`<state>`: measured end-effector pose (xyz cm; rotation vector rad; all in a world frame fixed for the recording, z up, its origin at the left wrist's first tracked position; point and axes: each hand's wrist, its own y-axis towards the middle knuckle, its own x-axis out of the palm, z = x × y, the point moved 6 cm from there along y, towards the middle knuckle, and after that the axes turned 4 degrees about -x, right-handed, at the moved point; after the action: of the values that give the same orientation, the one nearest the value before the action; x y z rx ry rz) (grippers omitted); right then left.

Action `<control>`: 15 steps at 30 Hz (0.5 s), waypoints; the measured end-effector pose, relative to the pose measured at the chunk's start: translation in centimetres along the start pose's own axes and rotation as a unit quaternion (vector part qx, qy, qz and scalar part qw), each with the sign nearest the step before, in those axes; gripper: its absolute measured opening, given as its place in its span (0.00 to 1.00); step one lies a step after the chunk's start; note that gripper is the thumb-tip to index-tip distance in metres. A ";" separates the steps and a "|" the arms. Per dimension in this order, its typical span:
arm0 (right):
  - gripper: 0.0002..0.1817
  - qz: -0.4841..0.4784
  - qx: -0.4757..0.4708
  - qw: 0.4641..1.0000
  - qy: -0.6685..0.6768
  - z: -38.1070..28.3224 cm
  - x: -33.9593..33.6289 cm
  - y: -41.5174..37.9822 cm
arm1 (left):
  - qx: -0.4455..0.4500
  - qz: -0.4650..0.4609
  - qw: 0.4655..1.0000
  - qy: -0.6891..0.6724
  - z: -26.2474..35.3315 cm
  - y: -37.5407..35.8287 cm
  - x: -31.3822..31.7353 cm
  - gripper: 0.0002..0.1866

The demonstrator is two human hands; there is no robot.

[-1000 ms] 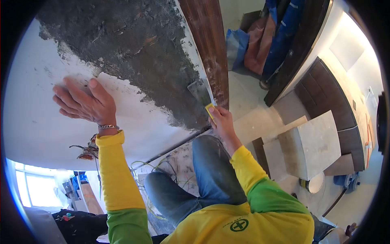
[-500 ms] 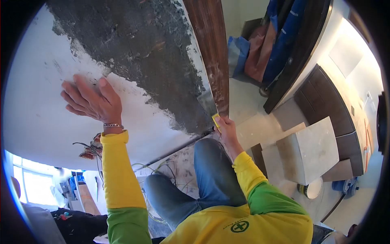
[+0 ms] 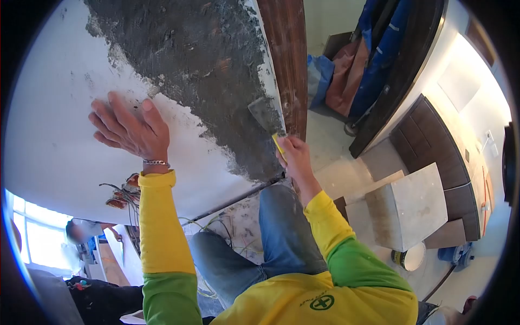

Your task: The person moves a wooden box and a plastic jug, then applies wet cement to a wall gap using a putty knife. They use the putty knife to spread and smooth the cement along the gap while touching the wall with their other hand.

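Observation:
My left hand (image 3: 129, 130) lies flat with fingers spread on the white plastered part of the wall (image 3: 49, 141), beside the edge of the rough dark grey patch (image 3: 200, 59). My right hand (image 3: 292, 154) grips the yellow handle of a putty knife (image 3: 266, 116). Its metal blade rests against the right edge of the grey patch, close to the brown wooden door frame (image 3: 287, 59).
Loose wires (image 3: 122, 197) hang from the wall below my left wrist. Large beige tiles (image 3: 414, 206) lean on the floor at right, with a small bucket (image 3: 410, 257) near them. Blue and pink cloth (image 3: 346, 65) lies past the door frame. A person stands by the window at lower left.
The putty knife and my right hand moved slightly up along the edge by the door frame. My left hand stayed pressed on the wall; the view shifted a little.

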<state>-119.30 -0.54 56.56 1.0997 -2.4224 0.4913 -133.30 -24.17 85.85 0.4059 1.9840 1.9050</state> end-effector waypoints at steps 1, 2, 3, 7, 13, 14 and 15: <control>0.16 -0.016 -0.019 1.000 -0.014 -0.7 0.5 -0.4 | 0.008 0.003 1.000 -0.007 0.0 0.1 -0.1 0.35; 0.17 -0.038 -0.049 0.998 -0.029 -1.8 1.2 0.2 | 0.005 0.011 1.000 -0.008 0.2 0.3 0.0 0.35; 0.17 -0.044 -0.055 0.997 -0.030 -2.0 1.1 0.6 | -0.004 0.008 1.000 -0.008 0.3 0.4 0.0 0.35; 0.18 -0.025 -0.006 0.999 -0.021 1.6 -1.5 -1.1 | -0.013 -0.003 0.999 -0.034 -0.1 0.1 0.0 0.35; 0.17 -0.099 -0.114 0.988 -0.032 -9.1 7.1 -0.3 | 0.002 -0.003 1.000 -0.028 0.1 0.2 -0.5 0.33; 0.17 -0.097 -0.118 0.988 -0.030 -9.1 7.3 -0.4 | 0.001 0.004 0.999 -0.033 0.1 0.5 -0.5 0.33; 0.17 -0.097 -0.124 0.987 -0.030 -9.0 7.4 -0.4 | -0.001 0.003 1.000 -0.024 0.1 0.3 -0.4 0.33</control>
<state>-121.23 -1.02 68.07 1.2366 -2.3181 0.0919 -132.89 -24.27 86.17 0.4534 1.9511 1.8829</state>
